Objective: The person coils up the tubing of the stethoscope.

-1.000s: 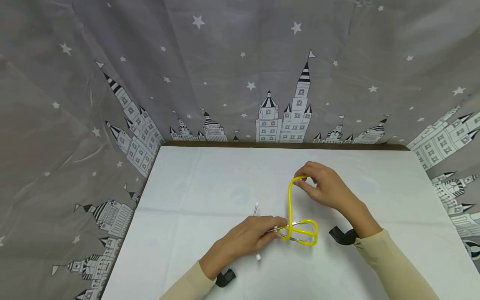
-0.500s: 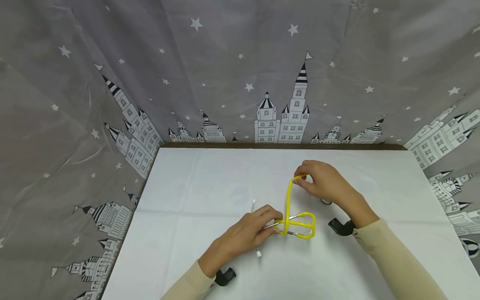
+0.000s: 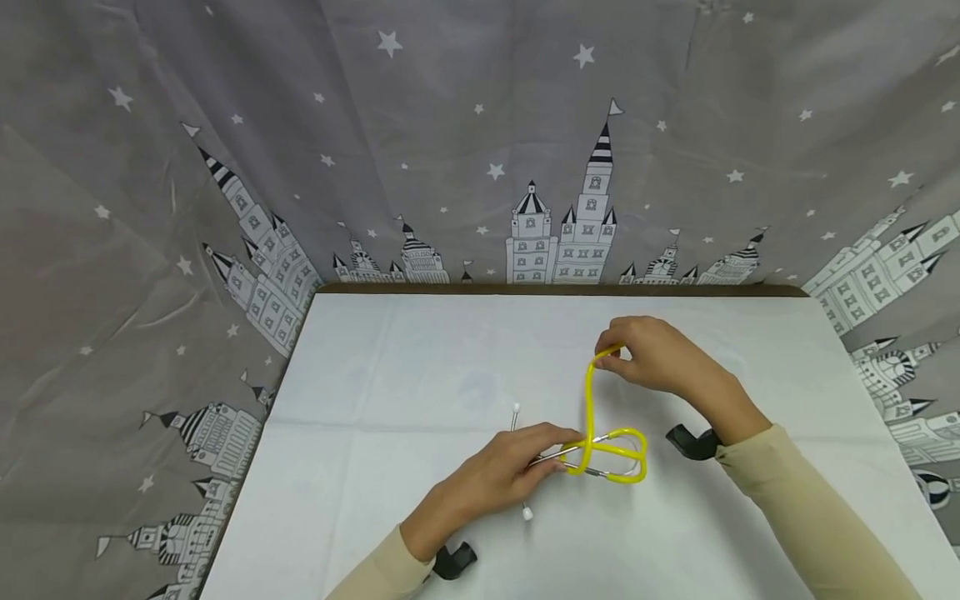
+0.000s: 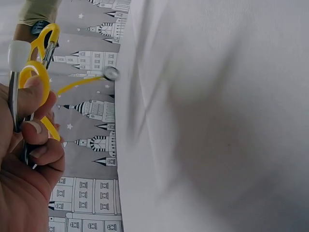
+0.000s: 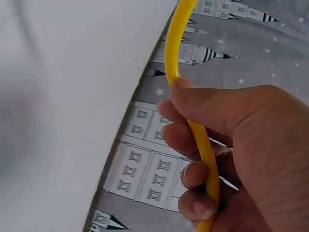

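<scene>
Only at left wrist: stethoscope's silver disc.

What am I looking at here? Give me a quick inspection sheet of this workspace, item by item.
Surface: table under a white cloth, creased.
Job's things: a stethoscope with yellow tubing, looped and crossed over itself; its metal arms end in white ear tips.
Clutter: nothing seen.
Hands: left hand grips the metal arms where the tubing crosses; right hand pinches the top of the yellow loop, raised above the cloth.
Cables: nothing seen apart from the stethoscope's own tubing.
Surroundings: grey curtain printed with white stars and castles, hanging behind and beside the table; black wrist mounts on beige sleeves.
</scene>
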`<state>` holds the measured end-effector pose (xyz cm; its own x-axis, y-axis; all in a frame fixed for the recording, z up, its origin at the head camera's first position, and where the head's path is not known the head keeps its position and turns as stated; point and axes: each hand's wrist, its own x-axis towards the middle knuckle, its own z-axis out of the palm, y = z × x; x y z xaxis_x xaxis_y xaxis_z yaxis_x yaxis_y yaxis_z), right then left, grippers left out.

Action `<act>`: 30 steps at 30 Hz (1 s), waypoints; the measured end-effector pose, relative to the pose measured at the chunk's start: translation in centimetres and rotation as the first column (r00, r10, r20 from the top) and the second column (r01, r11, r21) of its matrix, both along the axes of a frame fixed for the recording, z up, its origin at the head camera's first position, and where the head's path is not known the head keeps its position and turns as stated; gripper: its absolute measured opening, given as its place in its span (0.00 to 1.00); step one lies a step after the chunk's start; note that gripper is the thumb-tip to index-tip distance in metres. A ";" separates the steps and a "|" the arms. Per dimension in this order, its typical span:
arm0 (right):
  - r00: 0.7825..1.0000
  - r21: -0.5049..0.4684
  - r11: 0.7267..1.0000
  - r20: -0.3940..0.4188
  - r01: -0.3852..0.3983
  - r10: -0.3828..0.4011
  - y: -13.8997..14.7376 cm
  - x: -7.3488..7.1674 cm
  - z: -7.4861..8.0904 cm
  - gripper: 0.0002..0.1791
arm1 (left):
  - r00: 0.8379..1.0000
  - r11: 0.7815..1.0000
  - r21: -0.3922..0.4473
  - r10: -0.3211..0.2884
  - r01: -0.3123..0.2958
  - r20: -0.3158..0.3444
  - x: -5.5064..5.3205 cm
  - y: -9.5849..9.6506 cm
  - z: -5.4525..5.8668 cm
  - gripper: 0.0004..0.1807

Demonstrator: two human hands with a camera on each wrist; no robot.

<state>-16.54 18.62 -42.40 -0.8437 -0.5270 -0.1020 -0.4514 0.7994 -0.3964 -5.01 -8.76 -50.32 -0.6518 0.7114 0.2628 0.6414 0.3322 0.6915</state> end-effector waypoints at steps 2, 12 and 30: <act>1.000 -0.006 1.000 0.009 -0.001 0.001 0.0 0.1 -0.4 0.05 | 1.000 1.000 0.000 0.005 -0.005 -0.001 0.1 0.0 0.1 0.25; 0.999 -0.077 0.996 -0.012 -0.033 0.032 0.0 0.1 -2.6 0.06 | 0.985 0.998 0.047 -0.030 0.038 -0.172 0.4 0.0 0.9 0.32; 0.975 -0.311 0.928 0.149 0.204 -0.164 6.5 -1.2 -8.5 0.11 | 0.987 0.991 0.123 -0.024 0.044 -0.161 1.1 -0.1 1.5 0.29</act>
<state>-17.76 25.14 -50.93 -0.9213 -0.3845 -0.0579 -0.2422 0.6840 -0.6881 -3.90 -8.87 -48.86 -0.5707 0.6869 0.4499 0.7556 0.2248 0.6152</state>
